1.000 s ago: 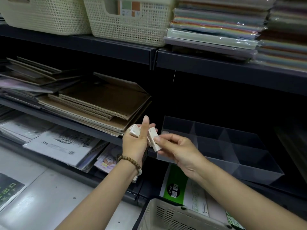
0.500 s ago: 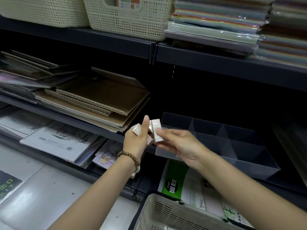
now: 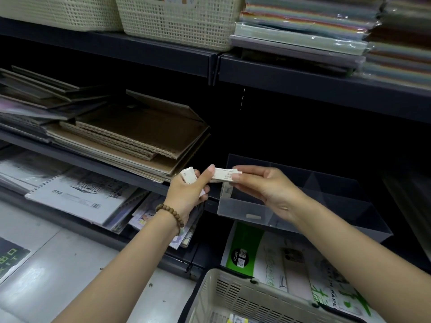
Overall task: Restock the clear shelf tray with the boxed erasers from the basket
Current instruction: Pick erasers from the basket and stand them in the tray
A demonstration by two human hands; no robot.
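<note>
Lead: Half a second back that boxed eraser (image 3: 225, 177) stood nearly upright between the hands; now it lies level, drawn toward the near-left corner of the clear shelf tray (image 3: 303, 223).

Trainee: Starting close, then: the basket (image 3: 233, 276) sits at the bottom edge; above it the left hand (image 3: 186, 197) grips a small bunch of boxed erasers (image 3: 188, 177), fingers (image 3: 204, 191) curled round them, thumb raised beside the single one.

Lead: And the right hand (image 3: 268, 190)?

Trainee: Its fingers (image 3: 249, 169) pinch the single box by one end, flat, just at the tray's left wall; past that, dividers split the tray into compartments; a small white piece shows low in the near-left one, eraser or label I cannot tell.

Lead: So the step is placing, one box at a time; I judge most of the restocking still ahead.

Trainee: Next, I'd say: carry it over the wall, lower it into a compartment, loosen the pinch; then draw another from the left hand.
</note>
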